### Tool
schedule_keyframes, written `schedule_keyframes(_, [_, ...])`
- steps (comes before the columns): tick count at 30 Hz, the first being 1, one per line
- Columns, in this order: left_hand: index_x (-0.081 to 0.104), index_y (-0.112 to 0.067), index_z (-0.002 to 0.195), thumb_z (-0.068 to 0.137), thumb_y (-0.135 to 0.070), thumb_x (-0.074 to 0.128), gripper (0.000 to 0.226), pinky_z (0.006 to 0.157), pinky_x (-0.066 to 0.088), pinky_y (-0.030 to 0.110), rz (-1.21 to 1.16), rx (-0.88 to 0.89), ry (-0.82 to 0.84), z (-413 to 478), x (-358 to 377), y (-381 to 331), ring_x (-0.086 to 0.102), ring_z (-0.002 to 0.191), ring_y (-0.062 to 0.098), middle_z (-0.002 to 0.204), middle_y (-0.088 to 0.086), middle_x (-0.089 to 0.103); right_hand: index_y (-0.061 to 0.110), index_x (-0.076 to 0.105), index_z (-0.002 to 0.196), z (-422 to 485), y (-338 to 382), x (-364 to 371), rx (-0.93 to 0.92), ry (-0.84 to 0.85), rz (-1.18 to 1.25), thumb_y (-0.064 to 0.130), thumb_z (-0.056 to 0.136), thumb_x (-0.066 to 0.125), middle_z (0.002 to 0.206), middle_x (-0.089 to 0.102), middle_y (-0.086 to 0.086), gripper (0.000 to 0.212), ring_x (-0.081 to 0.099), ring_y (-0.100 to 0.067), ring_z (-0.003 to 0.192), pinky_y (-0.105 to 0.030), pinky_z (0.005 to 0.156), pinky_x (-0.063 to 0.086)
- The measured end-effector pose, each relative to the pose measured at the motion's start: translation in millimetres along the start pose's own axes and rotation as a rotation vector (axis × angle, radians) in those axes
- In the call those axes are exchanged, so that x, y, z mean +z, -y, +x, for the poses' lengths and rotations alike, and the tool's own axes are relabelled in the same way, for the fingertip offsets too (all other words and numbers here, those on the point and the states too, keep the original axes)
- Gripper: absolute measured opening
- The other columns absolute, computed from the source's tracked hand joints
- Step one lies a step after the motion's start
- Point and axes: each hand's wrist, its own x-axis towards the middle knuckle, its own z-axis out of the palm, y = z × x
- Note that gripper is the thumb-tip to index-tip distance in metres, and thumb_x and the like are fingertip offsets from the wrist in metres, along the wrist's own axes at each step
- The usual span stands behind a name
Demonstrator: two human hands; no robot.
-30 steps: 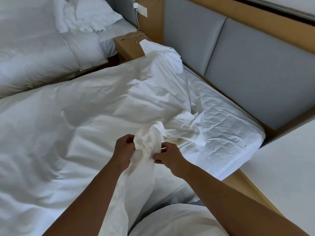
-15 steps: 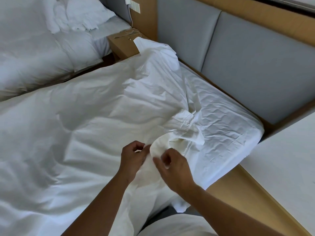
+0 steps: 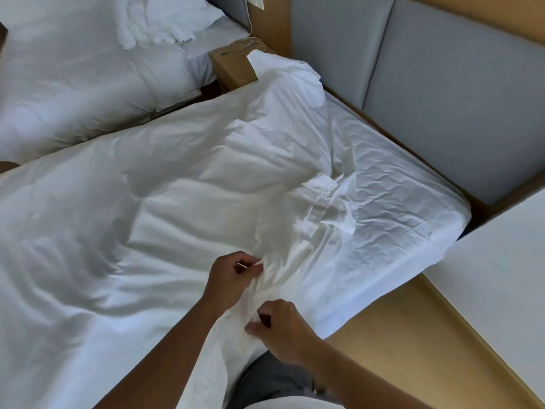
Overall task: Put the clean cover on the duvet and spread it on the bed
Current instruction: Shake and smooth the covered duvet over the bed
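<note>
Bedroom, wood floor [image 3: 398,335]. R hand [image 3: 283,332] nearest, pinching cover [image 3: 177,187] edge. L hand [image 3: 233,278] just beyond pinches a fold; hands close, not touching. Cover lies rumpled over bed [image 3: 398,202], far corner bunched by nightstand [image 3: 233,66]. Whether duvet's inside: can't tell. 2nd bed [image 3: 73,84] cut off at left.

Left hand [image 3: 232,278] and right hand [image 3: 283,332], fingertip pinch on cover [image 3: 188,184]

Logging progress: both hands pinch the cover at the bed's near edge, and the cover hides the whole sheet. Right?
Not quite. In the head view the left hand and right hand do pinch the cover at the near edge, but the sheet lies bare at the headboard end; the cover hides only part of it.
</note>
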Motion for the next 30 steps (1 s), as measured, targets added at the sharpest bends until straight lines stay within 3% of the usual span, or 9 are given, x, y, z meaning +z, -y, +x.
schedule_keyframes(3, [0.075, -0.027, 0.078, 0.084, -0.015, 0.082, 0.015, 0.062, 0.052, 0.017, 0.024, -0.040, 0.012, -24.4, -0.5, 12.3, 0.069, 0.067, 0.012, 0.077, -0.004, 0.074, 0.034, 0.062, 0.056, -8.1, -10.3, -2.8, 0.109, 0.147, 0.386, 0.007, 0.088, 0.066, 0.062, 0.059, 0.020, 0.042, 0.053, 0.002, 0.058, -0.012, 0.057, 0.040])
schedule_keyframes(5, [0.076, -0.022, 0.080, 0.083, -0.012, 0.082, 0.012, 0.062, 0.052, 0.016, 0.018, -0.083, 0.029, -39.8, -7.2, 22.2, 0.070, 0.067, 0.010, 0.077, -0.002, 0.075, 0.024, 0.075, 0.069, -7.8, -23.4, 2.6, 0.262, -0.146, 0.731, -0.005, 0.084, 0.058, 0.071, 0.070, 0.013, 0.037, 0.064, -0.010, 0.075, -0.019, 0.068, 0.048])
schedule_keyframes(7, [0.076, -0.019, 0.080, 0.083, -0.008, 0.081, 0.013, 0.063, 0.050, 0.014, 0.059, -0.100, 0.090, -50.7, -12.0, 31.3, 0.068, 0.067, 0.007, 0.076, -0.002, 0.075, 0.025, 0.072, 0.084, -3.6, -29.8, 12.3, 0.375, -0.383, 0.749, 0.017, 0.079, 0.058, 0.079, 0.072, 0.011, 0.017, 0.066, -0.014, 0.082, -0.025, 0.071, 0.052])
schedule_keyframes(9, [0.074, -0.019, 0.078, 0.083, -0.006, 0.080, 0.015, 0.061, 0.048, 0.013, 0.152, -0.092, 0.187, -59.1, -13.9, 41.2, 0.065, 0.064, 0.003, 0.073, -0.004, 0.073, 0.031, 0.065, 0.093, 0.0, -26.4, 24.6, 0.459, -0.382, 0.771, 0.034, 0.069, 0.055, 0.086, 0.071, 0.013, 0.025, 0.066, -0.012, 0.084, -0.024, 0.066, 0.050])
schedule_keyframes(15, [0.066, -0.027, 0.073, 0.089, -0.007, 0.075, 0.027, 0.067, 0.056, 0.026, 0.360, -0.023, 0.438, -66.1, -35.2, 74.0, 0.064, 0.066, 0.005, 0.070, -0.008, 0.067, 0.022, 0.059, 0.086, 9.8, -22.3, 52.3, 0.633, -0.368, 1.141, 0.020, 0.081, 0.047, 0.074, 0.059, 0.003, 0.013, 0.054, -0.015, 0.065, -0.026, 0.058, 0.045])
schedule_keyframes(19, [0.063, -0.038, 0.074, 0.088, -0.023, 0.075, 0.023, 0.068, 0.048, 0.019, 0.497, 0.060, 0.651, -48.4, -54.8, 71.8, 0.061, 0.068, -0.005, 0.073, -0.027, 0.066, 0.007, 0.063, 0.075, 12.3, -22.1, 67.9, 0.585, -0.435, 1.130, 0.004, 0.061, 0.051, 0.066, 0.055, -0.011, 0.019, 0.050, -0.021, 0.057, -0.033, 0.057, 0.052])
schedule_keyframes(23, [0.071, -0.030, 0.087, 0.082, -0.051, 0.077, 0.022, 0.063, 0.048, 0.012, 0.267, 0.090, 0.374, 1.4, -56.8, 31.8, 0.067, 0.075, 0.002, 0.085, -0.014, 0.072, -0.011, 0.061, 0.092, 23.9, -13.1, 78.0, 0.525, -0.486, 1.054, 0.006, 0.065, 0.047, 0.081, 0.065, -0.018, 0.034, 0.062, -0.025, 0.071, -0.035, 0.070, 0.060])
schedule_keyframes(26, [0.071, -0.019, 0.091, 0.084, -0.030, 0.080, 0.016, 0.069, 0.052, 0.026, 0.337, 0.155, 0.437, 24.1, -44.5, 14.9, 0.066, 0.075, 0.013, 0.084, -0.007, 0.070, -0.006, 0.067, 0.096, 26.4, -8.4, 84.4, 0.504, -0.517, 1.015, 0.002, 0.074, 0.047, 0.091, 0.072, -0.019, 0.030, 0.068, -0.027, 0.080, -0.037, 0.073, 0.062])
schedule_keyframes(30, [0.072, -0.015, 0.078, 0.083, -0.018, 0.082, 0.011, 0.063, 0.050, 0.024, 0.283, 0.203, 0.436, 21.6, -43.1, 25.8, 0.065, 0.059, 0.011, 0.066, -0.002, 0.070, -0.003, 0.055, 0.077, 22.9, -5.5, 87.0, 0.538, -0.628, 1.049, -0.007, 0.068, 0.039, 0.070, 0.052, -0.016, 0.019, 0.049, -0.023, 0.060, -0.032, 0.059, 0.050])
